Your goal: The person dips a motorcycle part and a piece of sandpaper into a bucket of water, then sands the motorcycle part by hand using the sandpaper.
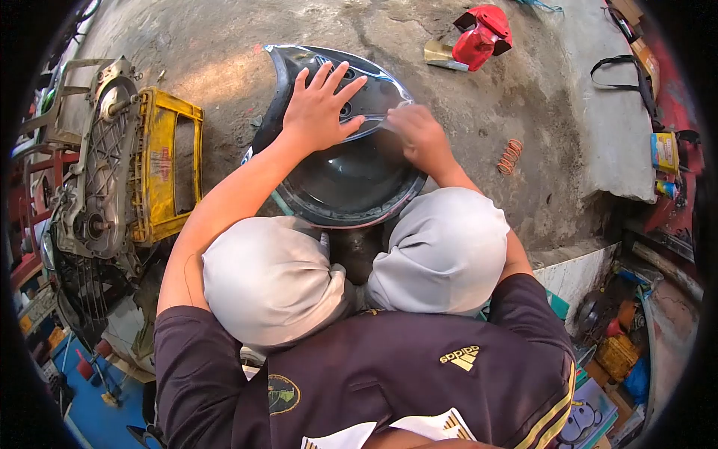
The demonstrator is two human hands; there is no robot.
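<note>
A dark, glossy, curved shell [351, 183], which looks like a scooter body panel, rests in front of my knees. Its far end rises to a point, and the near side is a deep hollow with a thick rim. My left hand [321, 108] lies on the far part with its fingers spread. At the shell's right edge, my right hand [420, 138] is closed, with curled fingers blurred by motion. Whatever those fingers may hold is hidden.
A yellow crate [161, 161] stands at left beside a metal engine casing [105, 165]. A red object [482, 37] and a rusty coil spring [510, 156] lie on the concrete floor. A grey ledge [609, 112] runs along the right, with a yellow tin [663, 152] beyond.
</note>
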